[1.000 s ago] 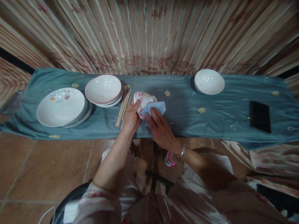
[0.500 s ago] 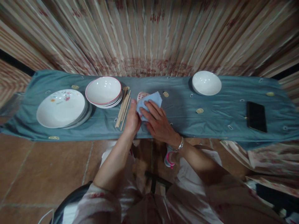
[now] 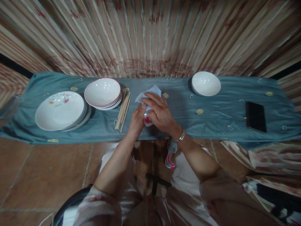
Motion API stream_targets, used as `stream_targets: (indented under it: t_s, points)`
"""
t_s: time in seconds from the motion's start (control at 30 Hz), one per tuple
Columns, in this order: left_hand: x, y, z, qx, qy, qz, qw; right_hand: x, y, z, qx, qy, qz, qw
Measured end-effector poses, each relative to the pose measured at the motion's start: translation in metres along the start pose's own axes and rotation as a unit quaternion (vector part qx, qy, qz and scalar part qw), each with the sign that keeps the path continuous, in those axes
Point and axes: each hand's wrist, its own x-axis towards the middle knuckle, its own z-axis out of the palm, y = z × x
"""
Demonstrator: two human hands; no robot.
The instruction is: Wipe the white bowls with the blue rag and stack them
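Over the middle of the table, my left hand (image 3: 137,121) is closed on the left side of a small glossy white piece with a red pattern (image 3: 148,120). Most of that piece is covered by my fingers and the cloth, so its kind cannot be told. My right hand (image 3: 162,115) presses a light blue cloth (image 3: 152,91) over its far part, fingers bent and thumb near the red pattern. Several wooden chopsticks (image 3: 123,111) lie just left of my left hand, apart from it.
A stack of large white plates (image 3: 61,111) with a floral top one stands at the left, beside red-rimmed bowls (image 3: 102,92). A white bowl (image 3: 206,83) sits at the back right, and a black phone (image 3: 256,116) lies at the right. A teal cloth (image 3: 178,125) covers the table.
My right hand and the blue cloth have shifted toward the far end of the white piece. Its near end with the red pattern now shows between my hands.
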Motion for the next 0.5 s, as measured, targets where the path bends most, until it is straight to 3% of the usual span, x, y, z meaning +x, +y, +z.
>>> stream_targets:
  t_s: [0.5]
  points:
    - [-0.003, -0.005, 0.001, 0.015, -0.045, -0.015, 0.999, 0.019, 0.030, 0.000, 0.142, 0.030, 0.063, 0.987]
